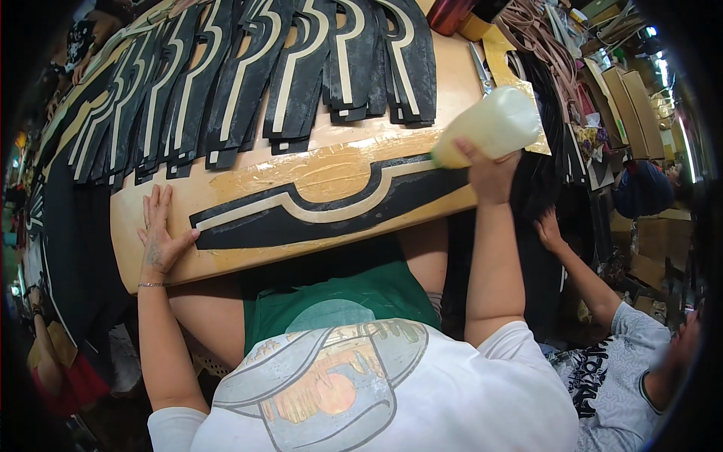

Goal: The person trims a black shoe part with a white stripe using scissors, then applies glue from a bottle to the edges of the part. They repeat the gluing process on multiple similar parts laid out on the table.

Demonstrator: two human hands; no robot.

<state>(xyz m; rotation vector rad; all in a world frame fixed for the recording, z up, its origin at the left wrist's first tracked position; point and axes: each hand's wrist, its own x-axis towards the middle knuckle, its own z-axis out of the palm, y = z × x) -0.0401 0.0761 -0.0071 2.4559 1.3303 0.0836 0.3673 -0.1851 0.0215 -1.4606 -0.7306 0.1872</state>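
My right hand (493, 169) is wrapped round a translucent squeeze bottle (506, 120) of pale cream liquid. The bottle is tilted, its green tip down at the right end of a black curved piece (331, 222). A cream strip (256, 203) follows the upper edge of that piece and dips round a notch in its middle. Flat on the tan board (301, 264) lies my left hand (160, 230), fingers stretched out, its thumb at the left end of the black piece. Glossy, glue-like smears (331, 175) coat the board round the notch.
Overlapping stacks of similar black pieces (252, 75) with cream strips line the board's far side. Scissors (480, 68) and a red cylindrical container (449, 15) are at the far right. A co-worker's hand (548, 230) reaches dark material on the right; another person (64, 365) is at the left.
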